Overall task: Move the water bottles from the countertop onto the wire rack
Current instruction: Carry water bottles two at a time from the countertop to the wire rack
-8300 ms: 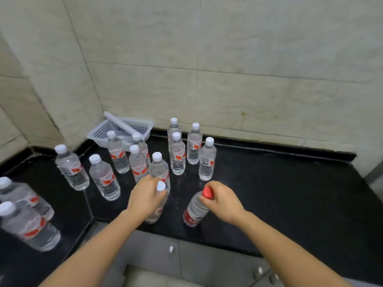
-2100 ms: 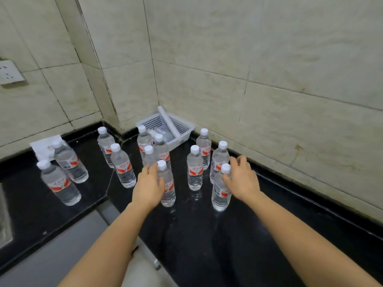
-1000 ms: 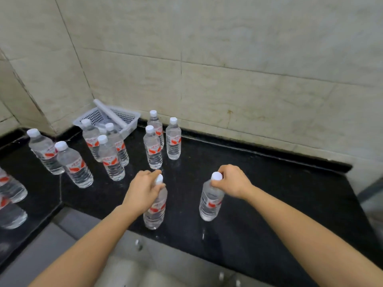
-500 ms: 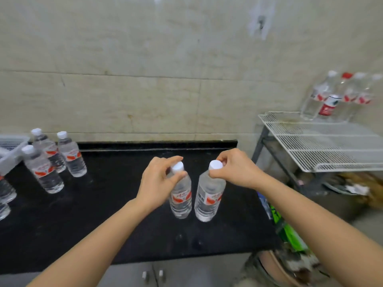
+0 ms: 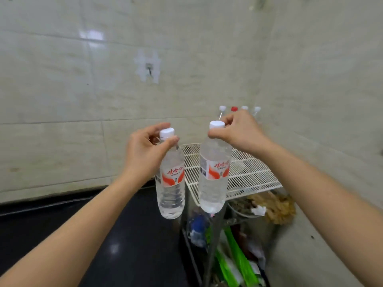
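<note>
My left hand [image 5: 145, 151] pinches the neck of a clear water bottle [image 5: 171, 183] with a white cap and a red-and-white label. My right hand [image 5: 240, 131] pinches the neck of a second such bottle [image 5: 213, 177]. Both bottles hang upright in the air, side by side, over the right end of the black countertop [image 5: 103, 235] and the near left corner of the white wire rack [image 5: 248, 172]. Several bottles [image 5: 222, 109] stand at the rack's far end by the wall, mostly hidden behind my right hand; one has a red cap.
Tiled walls close in behind and to the right of the rack. Under the rack lie bags and clutter, with green packaging [image 5: 234, 262] and a brownish heap [image 5: 273, 206]. A hook [image 5: 148, 67] is fixed on the wall above.
Both hands have lifted their bottles off the countertop and carried them right and up, to the rack's near corner. The view has swung right; the bottles left on the counter are out of frame.
</note>
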{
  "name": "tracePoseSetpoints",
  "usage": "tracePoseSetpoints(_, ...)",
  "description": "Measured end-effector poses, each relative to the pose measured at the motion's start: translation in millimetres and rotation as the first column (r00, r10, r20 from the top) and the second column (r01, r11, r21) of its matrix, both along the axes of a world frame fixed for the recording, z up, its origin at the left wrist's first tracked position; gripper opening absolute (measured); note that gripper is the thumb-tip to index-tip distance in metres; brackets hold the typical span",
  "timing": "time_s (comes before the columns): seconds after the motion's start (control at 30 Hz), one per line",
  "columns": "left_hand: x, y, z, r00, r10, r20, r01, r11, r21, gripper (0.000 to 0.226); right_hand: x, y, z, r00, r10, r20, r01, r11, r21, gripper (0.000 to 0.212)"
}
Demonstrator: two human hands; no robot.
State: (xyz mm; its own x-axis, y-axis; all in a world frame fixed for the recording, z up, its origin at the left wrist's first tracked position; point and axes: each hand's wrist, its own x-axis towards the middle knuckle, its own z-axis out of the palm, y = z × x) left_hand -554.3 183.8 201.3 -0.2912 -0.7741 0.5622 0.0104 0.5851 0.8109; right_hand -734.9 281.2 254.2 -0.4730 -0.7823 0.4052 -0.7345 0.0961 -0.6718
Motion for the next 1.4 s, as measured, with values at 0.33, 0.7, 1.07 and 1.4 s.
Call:
tracePoseSetpoints(0.33, -157.6, -25.1, 12.0, 0.988, -0.153, -0.018, 0.152, 0.988, -0.026, 0.038, -146.6, 6.7, -6.1, 0.982, -0.175, 0.065, 0.177, 0.984, -0.019, 0.023)
tracePoseSetpoints(0.7, -336.5, -82.8, -1.6, 0.949, -0.313, -0.044, 0.316, 0.945, 0.082, 0.028, -300.6, -47.2, -23.9, 0.926, -0.352, 0.138, 0.355, 0.935, 0.001, 0.032)
tracePoseSetpoints(1.07, -460.2, -124.0, -6.9, 0.952, -0.305, 0.031, 0.297, 0.943, 0.146, 0.019, -410.0, -105.3, -32.7, 0.924, -0.348, 0.157, 0.349, 0.937, 0.019, 0.03)
tracePoseSetpoints(1.4, -507.5, -141.6, -22.4, 0.972, -0.205, 0.117, 0.182, 0.967, 0.181, 0.029, -461.2, -140.1, -42.8, 0.945, -0.281, 0.169, 0.271, 0.959, 0.081, 0.031)
